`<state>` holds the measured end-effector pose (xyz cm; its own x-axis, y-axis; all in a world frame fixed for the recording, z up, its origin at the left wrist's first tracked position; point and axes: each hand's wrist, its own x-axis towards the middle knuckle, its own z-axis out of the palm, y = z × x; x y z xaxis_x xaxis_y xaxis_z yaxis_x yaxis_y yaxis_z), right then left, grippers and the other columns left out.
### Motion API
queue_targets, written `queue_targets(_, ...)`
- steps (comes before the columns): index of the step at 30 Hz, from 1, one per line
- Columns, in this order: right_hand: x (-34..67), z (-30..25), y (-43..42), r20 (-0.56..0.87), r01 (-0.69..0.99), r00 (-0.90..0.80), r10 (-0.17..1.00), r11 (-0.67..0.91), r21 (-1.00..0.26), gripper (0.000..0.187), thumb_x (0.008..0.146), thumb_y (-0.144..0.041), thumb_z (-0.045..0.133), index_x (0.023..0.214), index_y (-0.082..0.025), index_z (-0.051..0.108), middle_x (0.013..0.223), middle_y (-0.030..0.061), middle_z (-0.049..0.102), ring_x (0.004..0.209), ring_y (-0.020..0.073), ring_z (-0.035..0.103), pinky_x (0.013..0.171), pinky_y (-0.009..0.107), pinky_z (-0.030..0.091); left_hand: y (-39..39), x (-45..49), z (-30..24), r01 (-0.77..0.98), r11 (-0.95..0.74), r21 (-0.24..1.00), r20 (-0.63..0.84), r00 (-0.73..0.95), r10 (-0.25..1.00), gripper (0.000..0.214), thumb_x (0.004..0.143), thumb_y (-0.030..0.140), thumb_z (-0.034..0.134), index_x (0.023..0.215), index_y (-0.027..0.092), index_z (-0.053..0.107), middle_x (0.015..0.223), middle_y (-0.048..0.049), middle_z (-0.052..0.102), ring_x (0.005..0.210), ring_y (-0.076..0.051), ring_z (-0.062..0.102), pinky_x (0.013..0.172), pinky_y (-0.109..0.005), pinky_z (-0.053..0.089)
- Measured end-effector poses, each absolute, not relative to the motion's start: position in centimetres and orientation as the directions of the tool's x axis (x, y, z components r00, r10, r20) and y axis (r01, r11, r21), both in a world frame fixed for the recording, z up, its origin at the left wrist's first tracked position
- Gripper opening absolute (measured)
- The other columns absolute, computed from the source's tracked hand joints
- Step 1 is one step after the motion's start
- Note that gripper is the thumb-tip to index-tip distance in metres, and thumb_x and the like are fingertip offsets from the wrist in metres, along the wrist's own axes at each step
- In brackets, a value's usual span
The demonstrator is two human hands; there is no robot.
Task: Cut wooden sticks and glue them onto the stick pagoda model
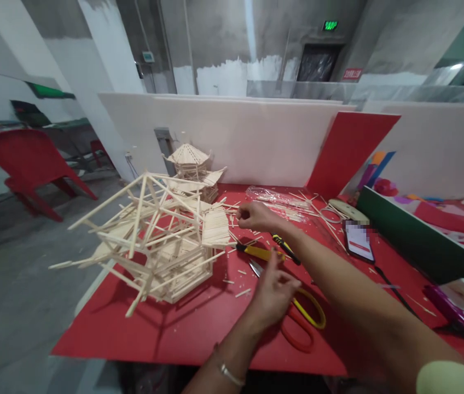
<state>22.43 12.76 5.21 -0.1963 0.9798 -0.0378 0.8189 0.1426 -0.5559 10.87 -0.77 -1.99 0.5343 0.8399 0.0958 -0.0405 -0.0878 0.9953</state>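
My right hand (259,216) reaches over the piled sticks with its fingers closed; anything held in them is too small to make out. My left hand (273,293), with a bracelet at the wrist, hovers over the scissors with its fingers apart and partly bent. Below it show the scissors' red and yellow handles (300,336), and their blades poke out on the far side. To the left stands an open wooden stick frame (145,241) with a slatted roof panel (215,225). A yellow utility knife (259,252) and a black-and-yellow one (287,249) lie between my hands.
A finished-looking stick pagoda (191,164) stands behind the frame. Loose sticks and a plastic bag (277,200) lie at the back of the red table (199,339). On the right are a phone (358,241), a green-sided box (416,232) and a purple device (457,317). White boards (248,137) stand behind.
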Motion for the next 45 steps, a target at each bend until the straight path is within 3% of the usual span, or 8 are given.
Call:
queue_targets(3, 22.8, 7.5, 10.7, 0.099, 0.753, -0.141, 0.985, 0.172, -0.635, 0.024, 0.090, -0.035, 0.064, 0.101, -0.013, 0.066, 0.093, 0.0038, 0.068, 0.078, 0.0142, 0.064, 0.068, 0.028, 0.054, -1.4, 11.8, -1.9, 0.027, -0.213, 0.977, 0.156, 0.589, 0.793, 0.023, 0.081, 0.011, 0.056, 0.077, 0.017, 0.078, 0.066, -0.0043, 0.071, 0.059, -0.015, 0.062, 0.056, -0.024, 0.049)
queue_targets(7, 24.9, 10.5, 5.3, 0.293, 0.660, 0.003, 0.956, 0.218, -0.719, 0.023, 0.086, -0.039, 0.063, 0.090, -0.017, 0.069, 0.074, 0.0008, 0.067, 0.063, 0.0113, 0.059, 0.055, 0.023, 0.047, -2.1, 7.3, -2.0, 0.139, -0.360, 0.923, 0.261, 0.462, 0.847, 0.021, 0.076, 0.009, 0.063, 0.073, 0.023, 0.079, 0.079, -0.0082, 0.074, 0.076, -0.022, 0.063, 0.078, -0.037, 0.050)
queue_targets(10, 24.2, 10.4, 0.5, 0.389, 0.615, 0.119, 0.914, 0.239, -0.751, 0.026, 0.086, -0.044, 0.064, 0.094, -0.021, 0.072, 0.077, 0.0014, 0.070, 0.060, 0.0116, 0.058, 0.053, 0.023, 0.046, -2.6, 3.7, -1.1, 0.207, -0.374, 0.904, 0.310, 0.283, 0.907, 0.020, 0.077, 0.015, 0.067, 0.087, 0.026, 0.079, 0.101, -0.0101, 0.071, 0.086, -0.024, 0.063, 0.077, -0.036, 0.051)
queue_targets(14, 19.2, 7.0, -4.0, 0.492, 0.483, 0.238, 0.837, 0.337, -0.808, 0.016, 0.082, -0.040, 0.072, 0.082, -0.024, 0.074, 0.076, 0.0012, 0.072, 0.064, 0.0143, 0.063, 0.055, 0.025, 0.049, -2.8, 1.9, 1.2, -0.098, -0.031, 0.995, 0.040, 0.090, 0.995, 0.021, 0.080, 0.038, 0.071, 0.072, 0.019, 0.074, 0.059, -0.0005, 0.059, 0.050, -0.010, 0.049, 0.048, -0.021, 0.041)
queue_targets(17, 15.5, 4.6, -5.0, 0.600, 0.531, 0.176, 0.781, 0.438, -0.726, 0.010, 0.087, -0.032, 0.068, 0.084, -0.025, 0.073, 0.077, 0.0015, 0.072, 0.069, 0.0146, 0.066, 0.060, 0.025, 0.052, -2.5, 1.8, 2.8, -0.450, 0.238, 0.861, -0.207, 0.118, 0.971, 0.036, 0.067, 0.049, 0.080, 0.080, 0.015, 0.072, 0.057, 0.0036, 0.056, 0.038, -0.003, 0.032, 0.034, -0.015, 0.022)
queue_targets(20, 13.8, 3.4, -4.8, 0.674, 0.565, 0.111, 0.730, 0.512, -0.647, 0.015, 0.092, -0.022, 0.061, 0.100, -0.026, 0.072, 0.089, 0.0031, 0.073, 0.080, 0.0151, 0.068, 0.072, 0.027, 0.056, -2.0, 1.9, 3.8, -0.576, 0.305, 0.759, -0.261, 0.160, 0.952, 0.038, 0.055, 0.040, 0.089, 0.071, 0.013, 0.068, 0.055, 0.0037, 0.057, 0.039, -0.002, 0.037, 0.034, -0.012, 0.024)
queue_targets(33, 12.5, 1.1, -0.7, 0.688, 0.534, 0.352, 0.634, 0.468, -0.704, 0.013, 0.090, -0.024, 0.066, 0.100, -0.026, 0.073, 0.086, 0.0013, 0.061, 0.076, 0.0131, 0.059, 0.066, 0.026, 0.050, -0.3, 2.7, 3.4, -0.759, 0.286, 0.585, -0.351, 0.080, 0.933, 0.036, 0.055, 0.028, 0.088, 0.079, 0.014, 0.065, 0.064, 0.0043, 0.061, 0.044, -0.003, 0.045, 0.036, -0.013, 0.032)
queue_targets(45, 11.3, 0.7, 0.7, 0.693, 0.516, 0.398, 0.601, 0.478, -0.711, 0.013, 0.088, -0.023, 0.067, 0.098, -0.026, 0.075, 0.083, 0.0008, 0.058, 0.078, 0.0143, 0.056, 0.067, 0.029, 0.049, 1.3, 3.5, 4.2, -0.724, 0.259, 0.639, -0.373, 0.003, 0.928, 0.035, 0.057, 0.034, 0.086, 0.070, 0.016, 0.059, 0.051, 0.0072, 0.053, 0.039, -0.004, 0.043, 0.037, -0.015, 0.027)
